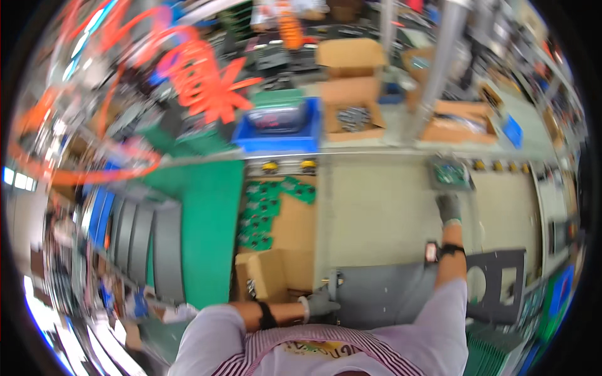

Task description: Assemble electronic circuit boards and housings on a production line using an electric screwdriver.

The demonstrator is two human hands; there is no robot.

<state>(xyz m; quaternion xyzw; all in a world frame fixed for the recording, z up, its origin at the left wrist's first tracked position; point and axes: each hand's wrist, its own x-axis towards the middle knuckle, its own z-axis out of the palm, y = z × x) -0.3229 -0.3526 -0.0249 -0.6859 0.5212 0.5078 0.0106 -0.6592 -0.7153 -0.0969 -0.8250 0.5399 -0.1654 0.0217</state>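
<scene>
My right hand (448, 208), in a grey glove, reaches out across the pale workbench (376, 207). Just beyond its fingers lies a green circuit board (451, 173) on a dark, squarish part. Blur hides how the fingers are set and whether they touch it. Close to my body, my left hand (322, 302), also gloved, rests at the left edge of a large grey panel (382, 291). Its fingers look spread, beside a small metal fitting (333, 280), and I make out nothing held in them.
Left of the bench, several green boards (258, 213) lie on cardboard beside a cardboard box (266, 272). A blue bin (276, 143) and an opened carton (354, 119) stand on the ledge behind. An orange coiled hose (200, 81) hangs at upper left. A dark cut-out plate (496, 285) lies right.
</scene>
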